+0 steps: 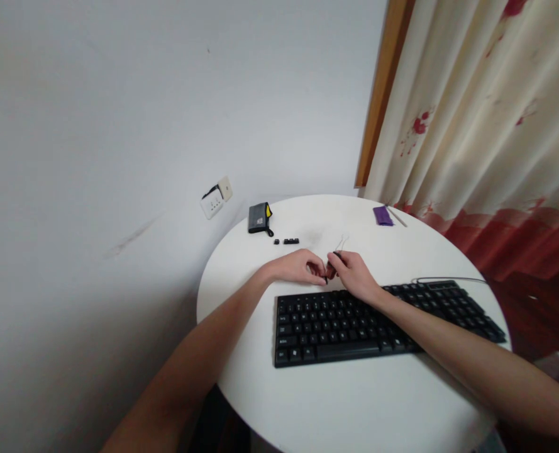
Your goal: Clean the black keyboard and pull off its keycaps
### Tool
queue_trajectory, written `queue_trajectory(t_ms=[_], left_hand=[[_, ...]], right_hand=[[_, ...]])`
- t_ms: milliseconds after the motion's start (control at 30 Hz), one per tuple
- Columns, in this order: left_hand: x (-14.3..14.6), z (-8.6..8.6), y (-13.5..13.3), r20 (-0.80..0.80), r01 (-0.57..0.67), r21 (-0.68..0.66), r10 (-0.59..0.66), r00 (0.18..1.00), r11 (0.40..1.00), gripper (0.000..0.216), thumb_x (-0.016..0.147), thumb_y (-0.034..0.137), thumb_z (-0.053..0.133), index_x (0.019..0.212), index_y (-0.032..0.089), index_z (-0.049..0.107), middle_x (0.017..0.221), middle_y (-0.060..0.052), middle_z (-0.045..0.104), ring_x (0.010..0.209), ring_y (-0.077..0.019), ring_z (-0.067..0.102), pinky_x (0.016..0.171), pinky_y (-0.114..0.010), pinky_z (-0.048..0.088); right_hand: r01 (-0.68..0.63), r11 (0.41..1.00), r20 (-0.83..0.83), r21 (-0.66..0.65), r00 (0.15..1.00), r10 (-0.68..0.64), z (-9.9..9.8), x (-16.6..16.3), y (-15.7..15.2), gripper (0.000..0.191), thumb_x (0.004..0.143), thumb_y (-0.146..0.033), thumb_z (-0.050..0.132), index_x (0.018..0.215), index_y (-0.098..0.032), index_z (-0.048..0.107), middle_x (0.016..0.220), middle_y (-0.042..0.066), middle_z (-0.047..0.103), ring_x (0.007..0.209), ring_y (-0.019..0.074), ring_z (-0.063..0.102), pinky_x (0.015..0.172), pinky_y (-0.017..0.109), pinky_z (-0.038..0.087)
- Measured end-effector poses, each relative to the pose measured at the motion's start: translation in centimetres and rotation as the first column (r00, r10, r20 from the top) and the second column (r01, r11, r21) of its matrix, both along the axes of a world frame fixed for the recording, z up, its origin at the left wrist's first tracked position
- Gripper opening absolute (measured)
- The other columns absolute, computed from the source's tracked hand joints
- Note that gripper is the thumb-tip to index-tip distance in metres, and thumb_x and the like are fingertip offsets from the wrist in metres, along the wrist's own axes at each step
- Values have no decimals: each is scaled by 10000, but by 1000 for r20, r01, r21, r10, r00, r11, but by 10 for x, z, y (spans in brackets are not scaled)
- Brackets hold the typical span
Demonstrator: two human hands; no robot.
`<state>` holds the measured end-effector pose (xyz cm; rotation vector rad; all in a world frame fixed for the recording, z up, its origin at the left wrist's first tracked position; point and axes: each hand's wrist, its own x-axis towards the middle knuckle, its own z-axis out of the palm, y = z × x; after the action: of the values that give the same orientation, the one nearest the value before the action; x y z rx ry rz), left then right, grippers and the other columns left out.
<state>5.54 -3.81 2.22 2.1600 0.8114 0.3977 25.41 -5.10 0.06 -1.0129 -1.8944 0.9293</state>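
Toward the tabletop's [336,402] far edge my left fingers [320,281] are pinching a little black piece [326,280], probably super light and stiff, best side-gripped, right fingers [332,260] clamped on a dark-handled wire tool [337,254].

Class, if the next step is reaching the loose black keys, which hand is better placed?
Probably the left hand: it is nearer the loose black keys, though its fingertips are at a small dark piece. The right hand is farther off and grips a wire tool.
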Motion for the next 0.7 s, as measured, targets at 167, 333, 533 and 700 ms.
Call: queue_trajectory(t_ms=[167, 333, 533, 700], left_hand=[[8, -2, -2, 155, -181, 108, 163, 974, 978, 240, 804, 280, 700, 987, 127, 688, 877, -60, 707, 807, -150, 641, 735, -266, 494], [16, -8, -2, 154, -230, 239, 197, 968, 943, 158, 822, 233, 679, 947, 147, 635, 858, -37, 689, 763, -138, 639, 730, -268, 507], [17, -11, -1, 118, -242, 383, 213, 970, 892, 152, 874, 251, 641, 1001, 170, 622, 966, -45, 675, 797, -141, 631, 742, -272, 508], [21, -11, 1, 137, -212, 610, 162, 977, 763, 131, 904, 247, 613, 1012, 174, 628, 999, -71, 657, 948, -192, 604, 869, -347, 487]], right_hand=[[155, 984, -153, -84, 974, -167, -4, 2, 10, 436, 940, -512, 439, 733, -165, 605, 763, 97, 711, 677, 180, 659, 629, 290, 535], [111, 947, -271, -301, 942, -196, -7, 3, 14, 361, 923, -511, 484, 801, -178, 555, 711, 93, 713, 597, 177, 676, 585, 302, 569], [135, 956, -300, -261, 930, -213, -5, 6, 14, 340, 895, -508, 534, 841, -174, 571, 745, 108, 729, 618, 187, 693, 603, 310, 582], [170, 968, -346, -183, 911, -226, -5, 6, 15, 411, 860, -559, 564, 834, -152, 612, 797, 125, 724, 697, 200, 695, 664, 335, 594]])
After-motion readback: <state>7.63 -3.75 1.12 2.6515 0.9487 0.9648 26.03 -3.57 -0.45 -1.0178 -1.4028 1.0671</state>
